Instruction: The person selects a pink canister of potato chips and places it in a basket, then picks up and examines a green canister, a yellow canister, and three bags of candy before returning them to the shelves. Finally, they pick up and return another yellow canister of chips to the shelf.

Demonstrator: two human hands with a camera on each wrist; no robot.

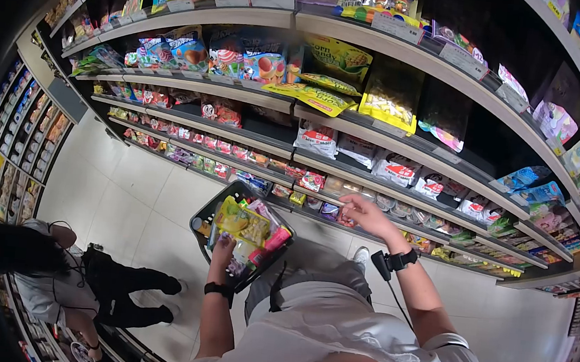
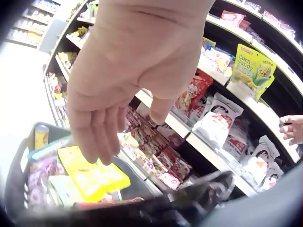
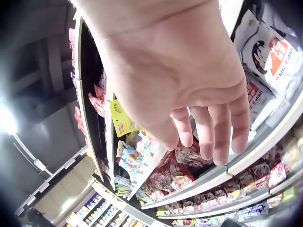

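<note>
Left hand (image 1: pixel 223 250): loosely extended fingers, gripping nothing; cannot tell whether touching. Directly below those fingertips: yellow packet (image 2: pixel 102 181), flat atop mixed packets (image 2: pixel 43 177) inside black basket (image 2: pixel 17 168), presumably so laid for steadiness. Right hand (image 1: pixel 367 215): relaxed, slightly parted fingers, holding nothing. Beyond these, shelved: white packets (image 1: pixel 397 169), fronts outward, likely for easy reading.

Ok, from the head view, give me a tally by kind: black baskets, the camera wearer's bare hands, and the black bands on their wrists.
Black basket: 1
Left hand and right hand: 2
Left wristband and right wristband: 2
Total: 5
</note>
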